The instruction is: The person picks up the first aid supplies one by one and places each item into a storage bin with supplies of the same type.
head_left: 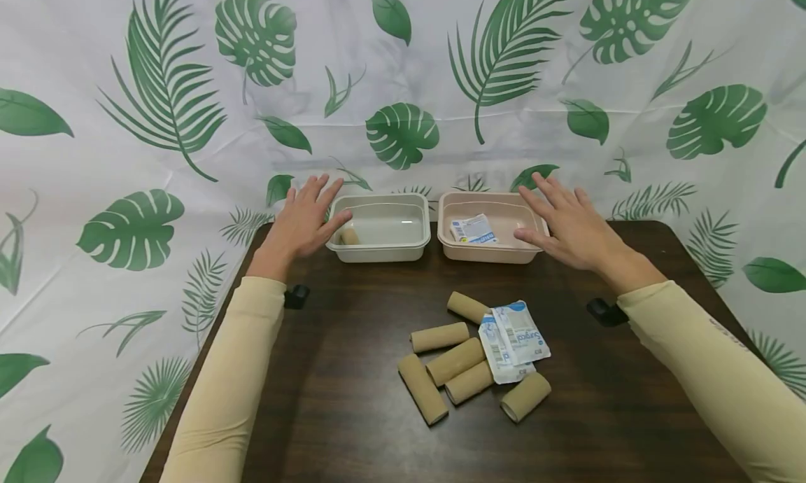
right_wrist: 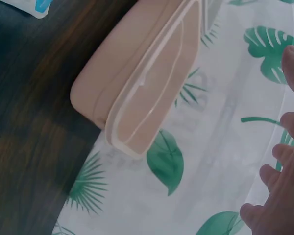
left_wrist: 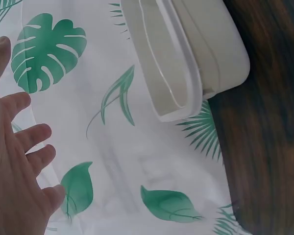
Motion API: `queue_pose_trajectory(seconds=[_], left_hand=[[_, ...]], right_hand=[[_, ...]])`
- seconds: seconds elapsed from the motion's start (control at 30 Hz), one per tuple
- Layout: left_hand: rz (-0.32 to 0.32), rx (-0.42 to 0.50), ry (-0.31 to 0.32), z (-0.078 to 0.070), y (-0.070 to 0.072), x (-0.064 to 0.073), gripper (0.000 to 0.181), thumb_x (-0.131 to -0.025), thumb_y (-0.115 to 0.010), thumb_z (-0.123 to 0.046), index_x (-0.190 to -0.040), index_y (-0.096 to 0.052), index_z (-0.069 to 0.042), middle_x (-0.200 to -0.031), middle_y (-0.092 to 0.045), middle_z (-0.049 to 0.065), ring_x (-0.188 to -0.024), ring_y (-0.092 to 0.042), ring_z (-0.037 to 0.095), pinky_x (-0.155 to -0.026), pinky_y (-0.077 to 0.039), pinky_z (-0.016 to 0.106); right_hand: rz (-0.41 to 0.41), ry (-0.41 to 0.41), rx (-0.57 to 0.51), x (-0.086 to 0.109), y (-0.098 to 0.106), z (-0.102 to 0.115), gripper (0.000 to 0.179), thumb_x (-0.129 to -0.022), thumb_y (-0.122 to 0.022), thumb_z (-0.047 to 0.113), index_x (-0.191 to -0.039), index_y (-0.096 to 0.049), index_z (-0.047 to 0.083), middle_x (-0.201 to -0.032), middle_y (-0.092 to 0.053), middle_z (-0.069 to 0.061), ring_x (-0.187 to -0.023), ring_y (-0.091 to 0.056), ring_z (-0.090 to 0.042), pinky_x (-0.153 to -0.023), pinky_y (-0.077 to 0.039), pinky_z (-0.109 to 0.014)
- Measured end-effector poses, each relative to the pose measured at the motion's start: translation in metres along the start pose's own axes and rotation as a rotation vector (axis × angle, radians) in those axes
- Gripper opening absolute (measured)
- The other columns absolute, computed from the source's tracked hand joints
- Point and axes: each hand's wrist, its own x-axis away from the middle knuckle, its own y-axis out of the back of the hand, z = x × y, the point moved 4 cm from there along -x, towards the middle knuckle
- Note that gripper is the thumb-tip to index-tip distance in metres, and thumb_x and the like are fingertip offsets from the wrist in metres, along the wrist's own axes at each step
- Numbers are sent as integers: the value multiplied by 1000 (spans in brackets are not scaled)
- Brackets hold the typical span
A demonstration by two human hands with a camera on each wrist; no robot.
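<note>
My left hand (head_left: pixel 304 219), fingers spread, hovers by the left end of a pale grey-white plastic bin (head_left: pixel 412 247). Inside that bin lies one cardboard tube (head_left: pixel 349 236). Over the right end of a pink bin (head_left: pixel 485 254) hovers my right hand (head_left: pixel 569 225), its fingers also spread and holding nothing. A white and blue packet (head_left: pixel 474 229) lies in the pink bin. In the wrist views, the left hand (left_wrist: pixel 22 147) and the right hand (right_wrist: pixel 284 156) appear apart from the bins, though part of each hand is cut off.
Nearer on the dark wooden table (head_left: pixel 340 399) lie several cardboard tubes (head_left: pixel 423 390) in a loose cluster. Two overlapping white and blue packets (head_left: pixel 521 332), printed "Surgical", rest against some of them. A leaf-patterned white cloth (head_left: pixel 403 70) hangs behind the table.
</note>
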Motion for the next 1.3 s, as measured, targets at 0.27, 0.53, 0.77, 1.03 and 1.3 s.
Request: queue_pose_trajectory(seconds=[0.27,0.53,0.77,1.03,1.3], left_hand=[[-29,226,35,14,-9,6,72,-101,-43,-53,-159,-18,-18,-160,-18,16,-147,-15,35,-113,-17,58],[-82,610,147,43,-43,17,70,-104,-45,-40,-158,-14,-8,-158,-19,23,-145,-20,38,-112,-20,56],[-42,759,320,63,-92,33,81,-101,-52,-39,-158,-6,-5,-157,-17,27,-145,-18,40,-113,-19,56],[-76,995,391,35,-103,33,91,-94,-65,-22,-157,-2,-3,-155,-20,29,-141,-25,43,-110,-25,57],[-215,937,309,19,-115,31,91,-92,-69,-17,-157,-7,-3,-161,-12,21,-146,-14,37,-115,-14,51]], right_hand=[[11,42,-21,4,-8,6,81,-96,-55,54,-158,-21,15,-163,-8,-15,-148,-8,-37,-113,-4,-60],[56,92,-118,23,-22,19,79,-94,-64,42,-158,-22,20,-164,-8,-8,-146,-17,-37,-106,-28,-60],[198,154,-222,54,-53,29,83,-92,-72,28,-158,-21,27,-162,-17,-8,-140,-30,-38,-94,-43,-58],[337,122,-303,84,-96,23,103,-76,-86,16,-157,-23,20,-162,-14,-10,-141,-26,-39,-92,-45,-56],[396,106,-374,92,-120,23,113,-67,-91,13,-157,-23,18,-162,-12,-13,-141,-25,-42,-91,-45,-55]])
